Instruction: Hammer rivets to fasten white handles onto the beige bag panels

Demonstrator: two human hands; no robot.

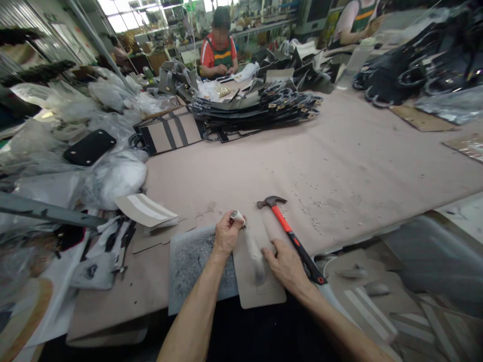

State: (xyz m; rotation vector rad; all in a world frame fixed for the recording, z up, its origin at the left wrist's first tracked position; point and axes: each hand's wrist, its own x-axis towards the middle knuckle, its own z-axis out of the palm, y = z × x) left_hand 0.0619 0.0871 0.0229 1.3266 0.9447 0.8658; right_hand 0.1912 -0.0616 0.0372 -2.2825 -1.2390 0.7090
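My left hand (226, 235) is closed around a white, roll-like piece (237, 216) with a round grey end. A pale translucent strip (253, 246) runs from it down a beige panel (260, 291) with rounded corners; whether the two are one piece I cannot tell. My right hand (286, 266) is at the panel's right edge, thumb on top and fingers curled, apparently gripping it. Under the panel's left side lies a worn grey slab (188, 271). A claw hammer (290, 234) with a red and black handle rests just beyond my right hand.
Small bits (311, 211) are scattered right of the hammer. Stacked dark bag parts (256, 110) lie across the table (234, 171). Plastic bags (116, 176), a curved beige piece (147, 210) and pliers (123, 246) sit left. A co-worker (219, 50) sits opposite; more panels (370, 306) lie lower right.
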